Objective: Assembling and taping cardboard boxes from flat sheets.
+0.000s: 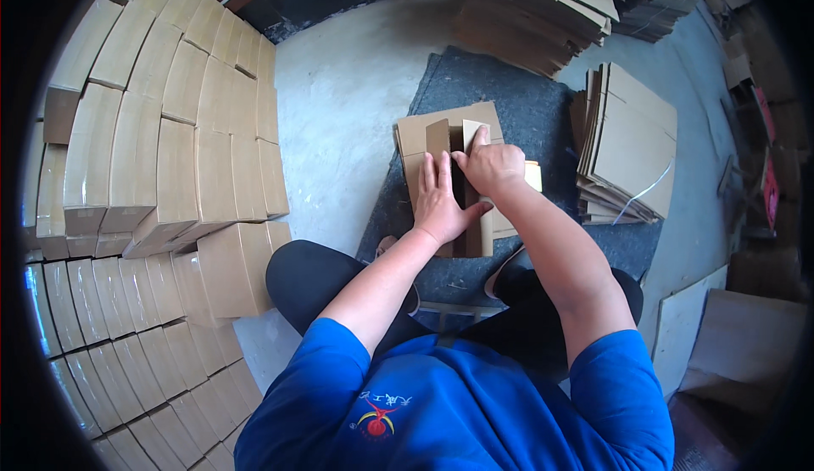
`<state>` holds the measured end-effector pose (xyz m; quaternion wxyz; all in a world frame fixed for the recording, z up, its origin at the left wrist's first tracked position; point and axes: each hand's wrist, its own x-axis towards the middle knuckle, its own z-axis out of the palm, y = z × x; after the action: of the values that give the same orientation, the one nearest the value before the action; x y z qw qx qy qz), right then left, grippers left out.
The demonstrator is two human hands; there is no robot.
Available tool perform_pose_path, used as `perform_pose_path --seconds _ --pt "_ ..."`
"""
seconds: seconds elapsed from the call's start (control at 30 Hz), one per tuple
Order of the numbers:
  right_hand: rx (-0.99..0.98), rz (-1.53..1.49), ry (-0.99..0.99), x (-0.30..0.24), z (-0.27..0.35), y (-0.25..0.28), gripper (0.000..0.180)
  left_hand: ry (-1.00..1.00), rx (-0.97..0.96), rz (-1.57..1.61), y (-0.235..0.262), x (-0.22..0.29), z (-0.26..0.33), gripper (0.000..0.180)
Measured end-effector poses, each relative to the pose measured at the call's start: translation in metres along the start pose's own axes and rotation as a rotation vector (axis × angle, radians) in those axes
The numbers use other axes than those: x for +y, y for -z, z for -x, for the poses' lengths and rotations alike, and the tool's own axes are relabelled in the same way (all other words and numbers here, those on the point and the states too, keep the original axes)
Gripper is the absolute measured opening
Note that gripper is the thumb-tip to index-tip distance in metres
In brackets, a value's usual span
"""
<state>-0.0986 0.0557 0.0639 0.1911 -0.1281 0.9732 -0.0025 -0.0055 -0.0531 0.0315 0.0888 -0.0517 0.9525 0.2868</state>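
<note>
Filling the whole left side of the view, a big stack of finished cardboard boxes [161,166] rises in curved rows, closed and packed tight against each other. Next in size, the grey floor [339,106] carries a dark felt mat [526,106] that runs from the person's knees toward the far wall. Heaps of flat cardboard sheets [534,13] lie beyond the mat's far edge, and a smaller bundle of flat blanks [632,144], tied with a pale strap, stands on edge at the mat's right edge.

Near the middle of the mat lies the half-folded cardboard box [441,136], its flaps partly raised and a dark gap showing between them. The left hand [441,204] lies flat and spread on the box's near left part, fingers straight, pressing down rather than gripping. The right hand [492,166] is just beside it, touching it at the thumb, fingers curled loosely over an upright flap [471,134] at the box's right side.
</note>
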Motion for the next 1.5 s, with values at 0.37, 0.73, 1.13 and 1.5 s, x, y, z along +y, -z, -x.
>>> perform_pose_path --seconds 0.37,0.73,1.13,1.5 --pt "-0.08 0.177 0.15 0.015 0.039 -0.015 0.068 0.083 -0.098 -0.224 -0.013 0.003 0.003 0.082" --pt "-0.315 0.182 0.267 0.004 0.123 -0.05 0.099 -0.074 0.155 -0.224 -0.012 -0.014 -0.037 0.047" --pt "-0.177 0.039 0.361 0.046 0.127 -0.052 0.097 -0.185 0.182 -0.014 -0.011 -0.032 -0.109 0.059" --pt "-0.044 0.014 0.472 0.035 0.119 -0.068 0.091 -0.158 0.118 -0.121 -0.021 -0.025 -0.098 0.058"
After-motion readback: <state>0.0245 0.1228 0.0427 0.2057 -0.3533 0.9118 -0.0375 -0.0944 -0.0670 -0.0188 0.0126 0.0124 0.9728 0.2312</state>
